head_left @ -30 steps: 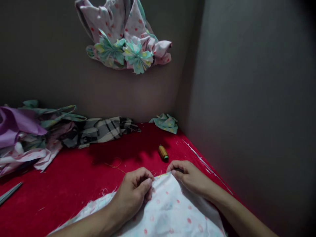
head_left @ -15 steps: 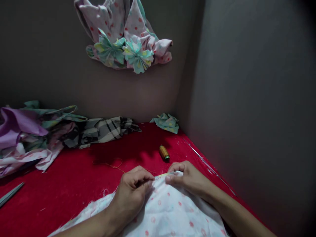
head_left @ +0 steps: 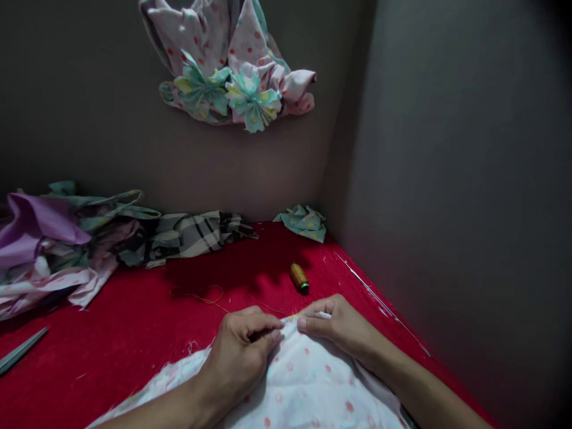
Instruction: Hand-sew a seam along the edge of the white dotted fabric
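A white cloth with pink and red dots (head_left: 308, 381) spreads across the bottom middle, its far edge raised between my two hands. My left hand (head_left: 245, 345) pinches that edge with thumb and forefinger. My right hand (head_left: 335, 325) grips the same edge a short way to the right, thumb on top and fingers behind. Yellowish thread shows along the edge between them. Whether a needle is in either hand cannot be made out. Beyond the hands lies a spool of golden-brown thread (head_left: 299, 278), and loose orange thread (head_left: 208, 298) curls on the red surface.
The red covered surface (head_left: 111, 345) meets walls behind and at right. Scissor blades (head_left: 22, 351) point in from the left. Heaped fabrics (head_left: 49, 232), a plaid cloth (head_left: 196, 235) and a green scrap (head_left: 304, 221) line the back. A dotted garment with fabric flowers (head_left: 232, 77) hangs above.
My right fingers have shifted slightly left along the cloth's edge, closer to the left hand. Both hands keep their hold. The whole view has moved a little.
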The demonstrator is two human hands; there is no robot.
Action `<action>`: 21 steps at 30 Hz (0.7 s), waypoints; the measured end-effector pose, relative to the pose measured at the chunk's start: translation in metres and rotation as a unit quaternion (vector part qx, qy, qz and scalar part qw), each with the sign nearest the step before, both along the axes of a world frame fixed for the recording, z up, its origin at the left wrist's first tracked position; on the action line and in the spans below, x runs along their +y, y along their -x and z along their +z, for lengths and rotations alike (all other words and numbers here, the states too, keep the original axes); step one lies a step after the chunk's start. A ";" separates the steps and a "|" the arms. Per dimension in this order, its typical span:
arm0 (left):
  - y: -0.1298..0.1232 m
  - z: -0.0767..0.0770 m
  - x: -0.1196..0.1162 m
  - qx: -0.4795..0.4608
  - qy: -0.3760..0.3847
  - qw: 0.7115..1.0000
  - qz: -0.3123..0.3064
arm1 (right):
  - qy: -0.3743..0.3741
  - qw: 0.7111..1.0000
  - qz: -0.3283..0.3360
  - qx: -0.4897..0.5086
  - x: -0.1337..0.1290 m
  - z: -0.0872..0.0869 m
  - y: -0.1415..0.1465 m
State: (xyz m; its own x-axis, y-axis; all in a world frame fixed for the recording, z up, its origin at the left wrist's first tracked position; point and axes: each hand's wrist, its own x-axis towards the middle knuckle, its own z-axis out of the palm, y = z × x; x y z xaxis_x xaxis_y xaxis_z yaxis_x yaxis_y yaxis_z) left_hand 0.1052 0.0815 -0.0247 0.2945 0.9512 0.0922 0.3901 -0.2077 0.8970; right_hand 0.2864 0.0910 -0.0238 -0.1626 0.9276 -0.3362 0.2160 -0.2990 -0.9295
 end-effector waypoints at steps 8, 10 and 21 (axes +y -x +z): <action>-0.001 -0.003 0.000 0.045 0.019 0.998 -0.034 | 0.015 0.998 -0.040 0.037 0.000 -0.003 0.005; -0.001 -0.002 -0.001 0.057 0.014 0.998 -0.035 | 0.022 0.998 -0.041 0.031 0.000 -0.003 0.005; -0.001 0.000 -0.001 0.076 0.000 0.996 -0.042 | 0.002 0.999 -0.038 0.033 0.002 -0.006 0.005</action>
